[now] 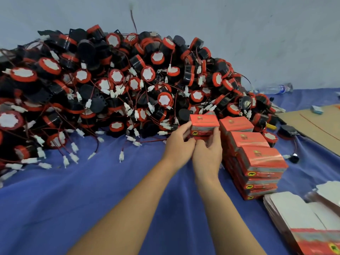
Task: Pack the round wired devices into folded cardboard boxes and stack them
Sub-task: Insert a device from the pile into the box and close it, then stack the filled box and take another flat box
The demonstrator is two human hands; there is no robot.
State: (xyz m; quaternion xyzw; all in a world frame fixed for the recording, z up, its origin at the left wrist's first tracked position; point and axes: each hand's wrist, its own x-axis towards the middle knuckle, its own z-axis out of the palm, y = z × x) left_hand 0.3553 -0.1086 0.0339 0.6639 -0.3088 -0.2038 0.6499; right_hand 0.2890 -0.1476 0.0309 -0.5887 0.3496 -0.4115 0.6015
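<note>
A big heap of round black-and-red wired devices (114, 85) with white plugs covers the left and middle of the blue cloth. Both hands hold one small red cardboard box (203, 124) in front of the heap, just left of the stacked boxes. My left hand (179, 144) grips its left side and bottom. My right hand (208, 150) grips its right side and underside. Whether a device is inside is hidden. Stacks of closed red boxes (257, 159) stand in a row to the right, several layers high.
A pile of flat unfolded box blanks (301, 218) lies at the lower right. A brown cardboard sheet (316, 122) lies at the right, with a loose device (288, 131) beside it. A plastic bottle (276, 88) lies by the wall.
</note>
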